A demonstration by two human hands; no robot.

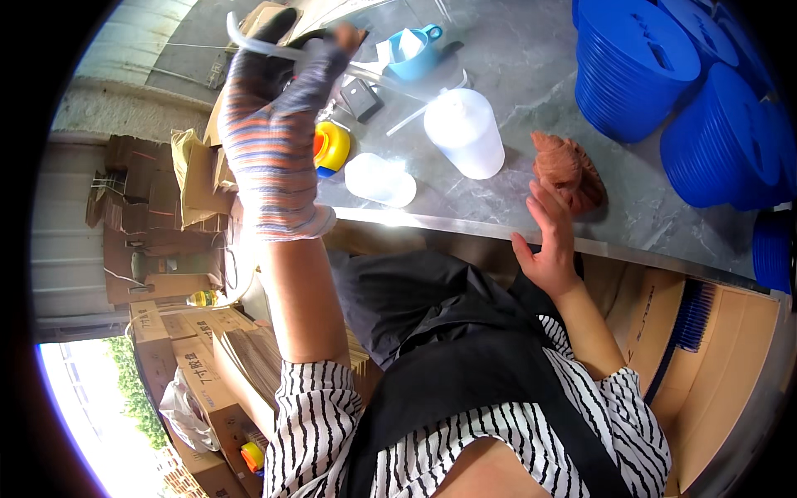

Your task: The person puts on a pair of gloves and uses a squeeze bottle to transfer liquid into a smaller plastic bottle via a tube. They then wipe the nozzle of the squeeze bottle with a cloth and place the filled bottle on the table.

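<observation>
My left hand (278, 124), in a striped glove with dark fingers, is raised above the left side of the grey table. Its fingers close around a bent white tube (264, 48); part of the tube is hidden by the hand. Near the table's front edge, my bare right hand (550, 241) is open, with its fingertips beside a crumpled brown cloth (566, 170). Between the hands stands a translucent white bottle (466, 137) with a thin spout. A smaller white container (380, 180) sits to its left, near the edge.
A yellow tape roll (334, 148), a small black box (360, 101) and a light blue cup (415, 60) with white material inside are near my left hand. Stacked blue plastic pieces (635, 70) fill the right side. Cardboard boxes (203, 365) stand at the left.
</observation>
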